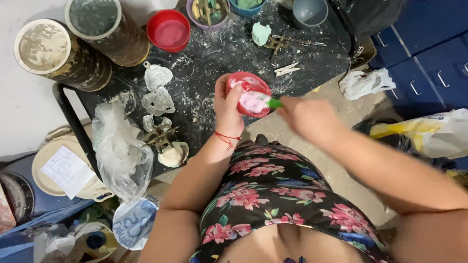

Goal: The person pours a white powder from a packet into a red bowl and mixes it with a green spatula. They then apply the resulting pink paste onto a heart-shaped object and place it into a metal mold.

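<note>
Mixing was the step in hand — a red bowl point(247, 93) of pale pink paste was gripped by the left hand point(227, 104) over the table point(219, 53) edge, a green stick point(274, 103) pinched in the blurred right hand point(306, 116). Steadier stirring seemed needed next — bowl kept level.

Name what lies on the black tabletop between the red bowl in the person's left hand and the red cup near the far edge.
In the head view, nothing stands between the red bowl and the red cup; only the powder-smeared black tabletop.
</note>
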